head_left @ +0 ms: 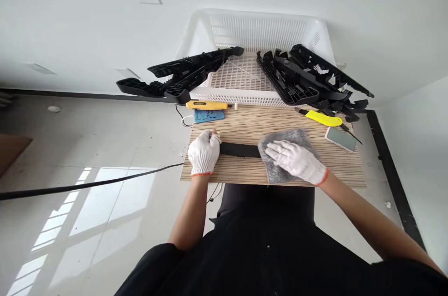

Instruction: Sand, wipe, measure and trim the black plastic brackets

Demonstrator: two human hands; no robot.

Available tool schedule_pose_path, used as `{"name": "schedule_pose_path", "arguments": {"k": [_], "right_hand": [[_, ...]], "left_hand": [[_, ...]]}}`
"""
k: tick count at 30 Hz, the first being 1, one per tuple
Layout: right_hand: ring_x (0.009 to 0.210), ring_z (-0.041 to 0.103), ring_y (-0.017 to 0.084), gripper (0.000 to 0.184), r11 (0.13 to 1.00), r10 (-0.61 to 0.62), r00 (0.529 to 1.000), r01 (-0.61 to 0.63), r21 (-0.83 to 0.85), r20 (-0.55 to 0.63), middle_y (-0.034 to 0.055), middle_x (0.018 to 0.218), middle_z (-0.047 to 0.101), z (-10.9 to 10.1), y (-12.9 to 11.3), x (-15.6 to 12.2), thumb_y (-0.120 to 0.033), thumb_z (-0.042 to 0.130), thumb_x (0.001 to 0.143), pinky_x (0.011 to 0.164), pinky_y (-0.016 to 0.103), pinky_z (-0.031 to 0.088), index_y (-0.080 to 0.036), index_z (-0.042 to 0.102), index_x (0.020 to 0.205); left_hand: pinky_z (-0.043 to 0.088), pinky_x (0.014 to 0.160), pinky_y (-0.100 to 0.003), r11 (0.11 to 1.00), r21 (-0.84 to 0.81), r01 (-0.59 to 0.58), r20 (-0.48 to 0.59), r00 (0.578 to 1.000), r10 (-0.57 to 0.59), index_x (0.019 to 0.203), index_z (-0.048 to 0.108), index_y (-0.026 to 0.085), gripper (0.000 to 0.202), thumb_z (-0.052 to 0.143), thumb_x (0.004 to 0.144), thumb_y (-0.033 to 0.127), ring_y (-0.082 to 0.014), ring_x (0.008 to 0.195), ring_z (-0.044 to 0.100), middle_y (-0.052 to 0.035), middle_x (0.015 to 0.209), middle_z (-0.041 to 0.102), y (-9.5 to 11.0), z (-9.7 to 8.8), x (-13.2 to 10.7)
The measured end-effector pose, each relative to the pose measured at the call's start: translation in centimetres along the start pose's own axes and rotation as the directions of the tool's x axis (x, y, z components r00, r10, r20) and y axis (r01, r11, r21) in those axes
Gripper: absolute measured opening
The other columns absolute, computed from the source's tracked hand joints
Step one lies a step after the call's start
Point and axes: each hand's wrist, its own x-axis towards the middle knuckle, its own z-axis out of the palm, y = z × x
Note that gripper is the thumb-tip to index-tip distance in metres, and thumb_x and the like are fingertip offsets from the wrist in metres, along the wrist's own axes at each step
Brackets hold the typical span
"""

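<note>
Both my hands wear white knit gloves. My left hand (pixel 204 152) is closed round the left end of a flat black plastic bar (pixel 240 150) that lies across a small wood-grain table (pixel 245 128). My right hand (pixel 294 160) lies flat, fingers stretched out, pressing a grey cloth (pixel 280 139) down over the bar's right end.
A white slotted basket (pixel 259 34) stands behind the table, with long black plastic parts (pixel 182 76) over its left side and more black parts (pixel 311 79) over its right. On the table lie a yellow tool (pixel 206 105), a blue card (pixel 209 116), a yellow utility knife (pixel 324 119) and a phone (pixel 340 138). A black cable (pixel 87 185) crosses the floor at left.
</note>
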Motion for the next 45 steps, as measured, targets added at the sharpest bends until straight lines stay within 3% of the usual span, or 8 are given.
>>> {"name": "schedule_pose_path", "arguments": {"k": [4, 11, 14, 21, 30, 35, 39, 45], "right_hand": [[0.138, 0.069, 0.029, 0.043, 0.995, 0.024, 1.000, -0.023, -0.101, 0.007, 0.0088, 0.150, 0.071, -0.6, -0.3, -1.2, -0.035, 0.047, 0.114, 0.116, 0.046, 0.059, -0.020, 0.071, 0.147], [0.139, 0.068, 0.029, 0.044, 0.994, -0.104, 0.994, 0.103, -0.035, -0.022, 0.0144, 0.153, 0.068, 2.3, -4.8, 9.0, -0.032, 0.052, 0.113, 0.116, 0.048, 0.058, -0.014, 0.069, 0.149], [0.141, 0.067, 0.029, 0.042, 0.991, -0.133, 0.990, 0.132, -0.036, -0.051, 0.0117, 0.154, 0.067, 1.9, -3.7, 7.4, -0.032, 0.053, 0.113, 0.116, 0.049, 0.059, -0.017, 0.068, 0.150], [0.122, 0.078, 0.031, 0.037, 0.995, -0.021, 0.970, -0.004, -0.102, -0.241, 0.0127, 0.136, 0.078, -0.3, 1.1, -3.3, -0.031, 0.060, 0.109, 0.103, 0.046, 0.067, -0.016, 0.075, 0.139], [0.137, 0.069, 0.029, 0.038, 0.995, -0.082, 0.978, 0.071, -0.065, -0.190, 0.0112, 0.150, 0.071, 4.9, -4.7, 8.4, -0.027, 0.058, 0.111, 0.118, 0.050, 0.057, -0.016, 0.074, 0.143], [0.142, 0.066, 0.027, 0.039, 0.993, -0.109, 0.981, 0.100, -0.064, -0.158, 0.0077, 0.149, 0.072, 2.3, -0.3, 2.7, -0.028, 0.057, 0.111, 0.119, 0.048, 0.057, -0.021, 0.071, 0.147], [0.134, 0.072, 0.027, 0.038, 0.997, 0.027, 0.984, -0.039, -0.064, -0.175, 0.0098, 0.143, 0.075, 0.0, 2.1, -2.4, -0.027, 0.053, 0.112, 0.115, 0.043, 0.060, -0.020, 0.073, 0.144], [0.142, 0.066, 0.027, 0.041, 0.999, -0.042, 0.991, 0.038, -0.031, -0.124, 0.0088, 0.151, 0.070, 3.5, -3.1, 5.8, -0.029, 0.058, 0.111, 0.120, 0.048, 0.056, -0.019, 0.071, 0.148]], "left_hand": [[0.038, 0.070, -0.035, 1.000, 0.022, -0.006, 0.001, 1.000, 0.006, 0.079, 0.069, 0.027, 0.041, 0.044, 0.103, 0.049, -0.0312, 0.085, 0.073, -0.0082, 0.081, 0.078, 0.1, 0.4, -0.6], [0.032, 0.068, -0.035, 0.999, 0.042, 0.004, -0.006, 1.000, -0.004, 0.078, 0.065, 0.027, 0.041, 0.042, 0.104, 0.048, -0.0303, 0.085, 0.071, -0.0082, 0.080, 0.077, 0.0, 0.5, -1.4], [0.033, 0.068, -0.035, 1.000, 0.002, 0.007, 0.005, 1.000, -0.007, 0.077, 0.065, 0.028, 0.041, 0.041, 0.104, 0.048, -0.0296, 0.084, 0.071, -0.0072, 0.078, 0.076, -0.2, 0.3, -1.3], [0.035, 0.072, -0.035, 0.999, -0.014, 0.037, 0.023, 0.999, -0.037, 0.079, 0.066, 0.028, 0.041, 0.041, 0.104, 0.049, -0.0293, 0.085, 0.071, -0.0065, 0.081, 0.077, 0.0, 0.2, -1.4], [0.037, 0.074, -0.035, 0.998, -0.011, 0.069, 0.001, 0.998, -0.069, 0.081, 0.067, 0.028, 0.039, 0.042, 0.102, 0.047, -0.0291, 0.091, 0.071, -0.0059, 0.086, 0.079, 0.0, 0.0, -1.2], [0.040, 0.077, -0.034, 0.997, -0.038, 0.072, 0.015, 0.997, -0.072, 0.080, 0.068, 0.028, 0.040, 0.042, 0.103, 0.048, -0.0281, 0.092, 0.072, -0.0050, 0.085, 0.079, -0.4, -0.6, -0.8], [0.039, 0.076, -0.035, 0.997, -0.030, 0.073, 0.005, 0.997, -0.073, 0.081, 0.069, 0.028, 0.040, 0.042, 0.103, 0.049, -0.0294, 0.092, 0.072, -0.0056, 0.084, 0.079, -0.4, -0.4, -0.7], [0.036, 0.073, -0.037, 0.998, 0.025, 0.059, -0.020, 0.998, -0.059, 0.083, 0.070, 0.028, 0.040, 0.042, 0.103, 0.048, -0.0309, 0.090, 0.072, -0.0076, 0.083, 0.078, -0.3, 0.2, -0.8]]}}
